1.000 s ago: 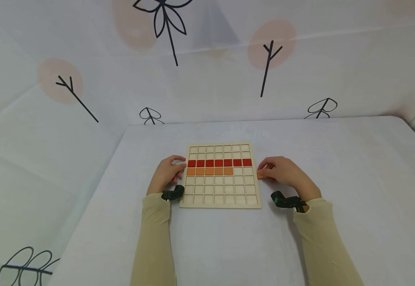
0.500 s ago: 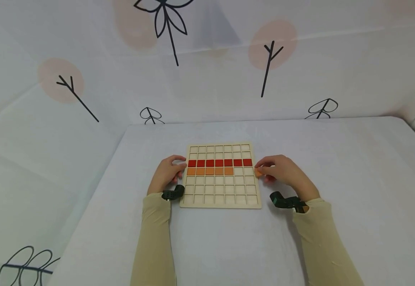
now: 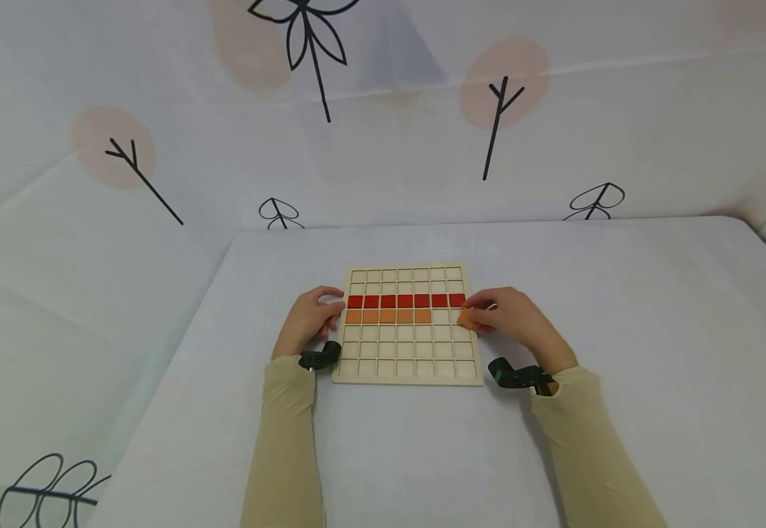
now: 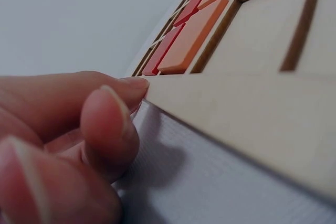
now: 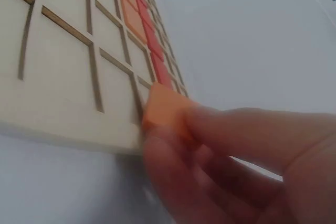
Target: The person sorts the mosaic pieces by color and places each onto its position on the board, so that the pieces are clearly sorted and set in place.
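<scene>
A pale wooden grid board [image 3: 406,380] lies flat on the table. One row holds red square tiles [image 3: 405,301]; the row just nearer me has several orange square tiles [image 3: 387,316] from the left, with bare cells at its right end. My left hand [image 3: 305,317] rests at the board's left edge, and in the left wrist view a fingertip [image 4: 139,82] touches the rim beside the tiles. Between thumb and fingers, my right hand [image 3: 516,315] pinches a loose orange tile [image 5: 167,111], tilted over the board's right edge near the orange row's last cell.
A white cloth covers the table [image 3: 409,455]. Behind it hangs a white backdrop [image 3: 389,161] with printed plant drawings. Dark wrist-worn cameras sit on the left [image 3: 321,357] and right [image 3: 518,375] wrists.
My right hand has moved left with the orange tile, from beside the board to over its right edge. My left hand and the board have stayed in place.
</scene>
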Motion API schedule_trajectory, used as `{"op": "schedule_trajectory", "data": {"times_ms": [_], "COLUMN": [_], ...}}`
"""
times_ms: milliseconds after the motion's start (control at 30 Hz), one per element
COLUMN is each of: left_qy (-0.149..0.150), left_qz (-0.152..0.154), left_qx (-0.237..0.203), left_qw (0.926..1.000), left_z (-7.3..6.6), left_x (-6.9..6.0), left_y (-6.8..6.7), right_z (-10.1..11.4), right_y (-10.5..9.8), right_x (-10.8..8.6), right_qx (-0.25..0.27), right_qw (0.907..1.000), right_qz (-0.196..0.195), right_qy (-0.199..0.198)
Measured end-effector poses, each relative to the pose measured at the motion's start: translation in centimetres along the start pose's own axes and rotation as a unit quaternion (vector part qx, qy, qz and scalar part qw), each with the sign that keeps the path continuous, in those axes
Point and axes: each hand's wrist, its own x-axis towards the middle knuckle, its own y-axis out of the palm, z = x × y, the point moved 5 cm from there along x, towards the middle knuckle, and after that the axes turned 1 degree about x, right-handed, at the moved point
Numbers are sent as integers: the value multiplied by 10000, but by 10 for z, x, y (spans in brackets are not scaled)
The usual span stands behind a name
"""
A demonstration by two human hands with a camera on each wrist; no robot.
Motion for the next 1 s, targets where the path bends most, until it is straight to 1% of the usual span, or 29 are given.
{"op": "schedule_trajectory", "data": {"times_ms": [133, 200, 400, 700, 1000], "left_qy": [5, 18, 26, -24, 8], "left_qz": [-3, -11, -22, 2, -6], "left_qx": [2, 28, 73, 5, 36], "left_qw": [10000, 10000, 10000, 10000, 10000], "left_z": [0, 1, 1, -1, -1], "left_x": [0, 0, 0, -1, -2], "left_y": [0, 0, 0, 0, 0], "right_z": [3, 5, 9, 10, 10], "right_y": [4, 6, 11, 16, 19], "right_x": [2, 2, 3, 5, 7], "right_qx": [207, 238, 53, 53, 86], "right_qw": [9997, 9996, 9998, 9992, 9991], "right_qz": [-22, -67, -190, -324, -306], "right_qy": [126, 118, 7, 207, 273]}}
